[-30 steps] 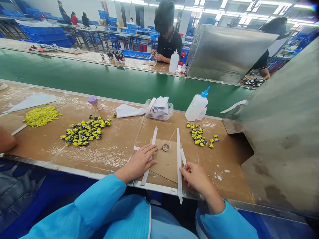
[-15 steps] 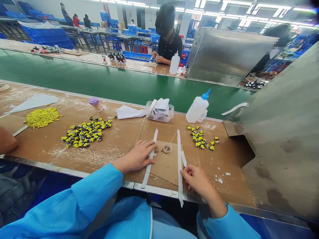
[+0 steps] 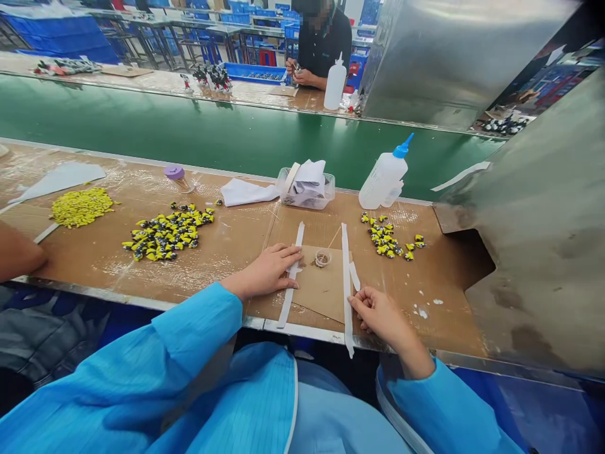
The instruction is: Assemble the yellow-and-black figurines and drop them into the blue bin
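Observation:
My left hand lies flat with its fingers stretched over the left strip of white tape, at the side of a small cardboard piece. My right hand is curled at the right strip of white tape, thumb and forefinger pinched at its edge; the other fingers are tucked under. A short piece of white tape sticks just above that hand. Between the strips stands a small round clear cup with something brown in it. A thin wooden stick lies behind it.
Yellow-and-black small figures lie in a big pile and a smaller pile. Behind are a clear box, a squeeze bottle and a green belt. A metal panel bounds the right; a neighbour's arm is left.
The head view has tilted downward, so the bench sits higher in the picture. Both hands keep nearly the same places on the tape strips.

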`<state>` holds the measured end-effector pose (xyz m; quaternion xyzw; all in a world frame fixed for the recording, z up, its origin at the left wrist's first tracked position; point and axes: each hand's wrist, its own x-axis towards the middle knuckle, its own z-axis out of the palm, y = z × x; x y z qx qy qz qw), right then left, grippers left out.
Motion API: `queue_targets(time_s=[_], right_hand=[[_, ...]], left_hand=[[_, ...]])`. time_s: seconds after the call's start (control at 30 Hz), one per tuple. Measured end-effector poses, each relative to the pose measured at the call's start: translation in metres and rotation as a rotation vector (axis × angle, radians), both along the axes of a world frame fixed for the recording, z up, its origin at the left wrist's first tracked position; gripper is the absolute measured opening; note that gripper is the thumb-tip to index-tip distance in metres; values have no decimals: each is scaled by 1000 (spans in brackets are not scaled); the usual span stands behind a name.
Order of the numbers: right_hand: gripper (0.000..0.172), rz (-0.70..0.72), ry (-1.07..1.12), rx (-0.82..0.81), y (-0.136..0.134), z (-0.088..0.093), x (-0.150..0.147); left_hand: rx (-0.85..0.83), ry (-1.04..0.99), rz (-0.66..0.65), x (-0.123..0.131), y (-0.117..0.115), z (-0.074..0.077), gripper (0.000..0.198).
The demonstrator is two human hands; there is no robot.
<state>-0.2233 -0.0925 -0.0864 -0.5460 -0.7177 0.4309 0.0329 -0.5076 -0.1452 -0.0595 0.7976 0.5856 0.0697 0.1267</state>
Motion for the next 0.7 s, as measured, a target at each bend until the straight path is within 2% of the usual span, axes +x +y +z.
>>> queue_targets(time_s=[0.7], right_hand=[[25, 56, -21, 22, 1, -10, 2]], left_hand=[[41, -88, 9, -1, -7, -7, 62]])
